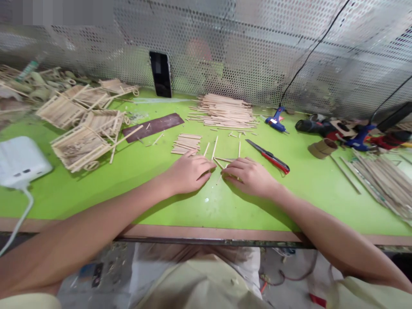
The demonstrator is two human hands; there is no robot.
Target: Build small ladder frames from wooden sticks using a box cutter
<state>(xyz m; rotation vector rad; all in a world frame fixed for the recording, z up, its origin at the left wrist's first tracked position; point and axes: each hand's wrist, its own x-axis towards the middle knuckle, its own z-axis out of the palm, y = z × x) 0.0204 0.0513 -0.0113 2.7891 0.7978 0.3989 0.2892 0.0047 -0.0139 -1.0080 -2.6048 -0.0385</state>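
Both my hands rest on the green table [154, 201], fingertips nearly meeting. My left hand [188, 172] lies palm down with fingers pressed together on thin wooden sticks [222, 162] laid out between the hands. My right hand [249, 175] mirrors it, fingers pinched on the same sticks. A small stack of short sticks [186, 143] lies just beyond my left hand. A red and black utility knife [268, 156] lies just right of my right hand.
A big pile of long sticks [225, 112] lies behind. Finished stick carts [86, 133] stand at left, beside a white power bank [19, 161]. A phone [161, 74] leans on the perforated wall. Blue glue guns [275, 121], tape roll [323, 148], sandpaper strip [154, 125], more sticks [383, 178] at right.
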